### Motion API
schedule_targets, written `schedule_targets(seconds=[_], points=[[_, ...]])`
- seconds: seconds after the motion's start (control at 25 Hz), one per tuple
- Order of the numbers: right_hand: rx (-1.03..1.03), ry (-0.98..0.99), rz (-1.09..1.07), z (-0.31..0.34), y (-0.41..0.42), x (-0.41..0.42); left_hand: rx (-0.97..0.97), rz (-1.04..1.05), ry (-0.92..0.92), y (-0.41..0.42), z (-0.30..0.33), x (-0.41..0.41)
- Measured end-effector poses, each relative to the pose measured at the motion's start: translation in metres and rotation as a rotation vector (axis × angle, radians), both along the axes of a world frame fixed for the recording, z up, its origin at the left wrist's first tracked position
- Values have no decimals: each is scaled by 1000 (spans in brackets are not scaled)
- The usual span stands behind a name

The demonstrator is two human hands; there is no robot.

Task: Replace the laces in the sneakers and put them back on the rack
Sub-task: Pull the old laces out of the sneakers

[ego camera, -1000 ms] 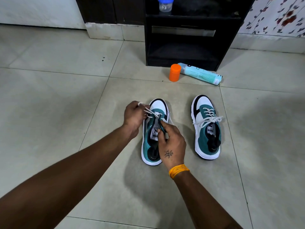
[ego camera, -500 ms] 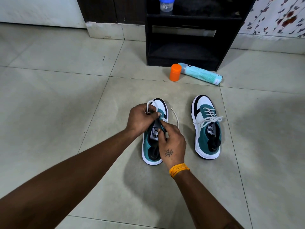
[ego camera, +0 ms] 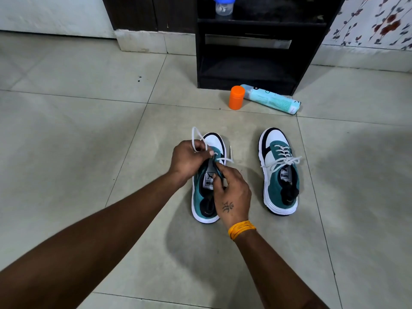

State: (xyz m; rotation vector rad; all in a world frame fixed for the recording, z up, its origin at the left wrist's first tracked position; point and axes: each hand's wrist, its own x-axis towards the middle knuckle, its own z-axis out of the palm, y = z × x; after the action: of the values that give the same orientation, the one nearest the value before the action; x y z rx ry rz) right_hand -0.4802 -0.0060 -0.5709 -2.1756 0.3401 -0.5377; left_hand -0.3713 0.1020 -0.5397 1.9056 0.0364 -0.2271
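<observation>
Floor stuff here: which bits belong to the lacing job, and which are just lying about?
Job:
- left sneaker, being laced
- its white lace
- right sneaker, lace tied
- black rack

Lying about:
- orange cap
- teal can, on its side
- blue-lidded jar

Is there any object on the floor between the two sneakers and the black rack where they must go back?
Yes. An orange container stands upright and a light blue tube lies on its side on the floor, directly before the rack opening, between it and the sneakers.
</observation>
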Motion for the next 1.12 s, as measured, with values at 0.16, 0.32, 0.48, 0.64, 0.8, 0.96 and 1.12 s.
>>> schedule_targets(seconds=[0.16, 0.32, 0.48, 0.64, 0.8, 0.96, 1.12], points=[[-1, -2, 2, -1, -1, 1, -174, 301, 68, 1, -2, 10], [12, 7, 4, 0, -1, 1, -254, 372, 145, 4, -8, 9], [14, 5, 8, -1, -1, 1, -45, 73, -6, 0, -4, -7], [11, 3, 10, -2, -1, 1, -317, 381, 105, 0, -5, 1], [8, 1, 12, -1, -1, 1, -359, 376, 189, 4, -9, 7], [15, 0, 15, -1, 0, 1, -63, 119, 13, -3, -4, -7], [14, -3, 14, -1, -2, 0, -279, 364, 113, -2, -4, 3]])
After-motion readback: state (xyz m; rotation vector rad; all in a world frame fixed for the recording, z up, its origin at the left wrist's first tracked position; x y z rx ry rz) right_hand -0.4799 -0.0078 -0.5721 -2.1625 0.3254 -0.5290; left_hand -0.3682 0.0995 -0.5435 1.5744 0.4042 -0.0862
